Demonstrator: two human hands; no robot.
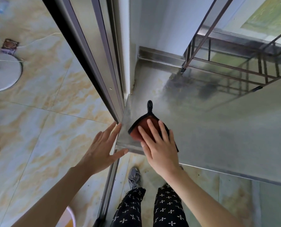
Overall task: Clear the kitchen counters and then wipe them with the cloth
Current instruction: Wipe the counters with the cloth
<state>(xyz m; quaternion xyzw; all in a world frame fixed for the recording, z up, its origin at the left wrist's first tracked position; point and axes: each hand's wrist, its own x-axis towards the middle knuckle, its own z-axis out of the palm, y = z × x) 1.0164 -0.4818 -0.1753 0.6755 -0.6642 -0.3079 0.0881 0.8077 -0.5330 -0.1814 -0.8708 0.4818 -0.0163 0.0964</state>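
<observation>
Steel, dull and streaked – the counter (202, 128) runs from the near left corner off to the right, with darker smears toward its far side. The cloth (135, 132), red with a black edge, lies flat on that near left corner, and its black loop (149, 106) points to the far side. The right hand (159, 146) presses down on the cloth with straight, spread fingers; it curls round nothing, and the palm covers the cloth's near part. The left hand (102, 149) is wide too, fingers straight. Its fingertips touch the counter's left edge and the thumb lies against the near edge at the corner.

A wire rack (234, 63) stands on the far right of the counter, its thin bars mirrored in the steel. A dark door frame (94, 63) runs far to near just left of the counter. Left of it lies pale marbled floor (46, 112), with a round white disc (4, 72) at the far left. Below the hands show patterned black trousers (167, 207) and one grey shoe (134, 177) – both near the counter's front.
</observation>
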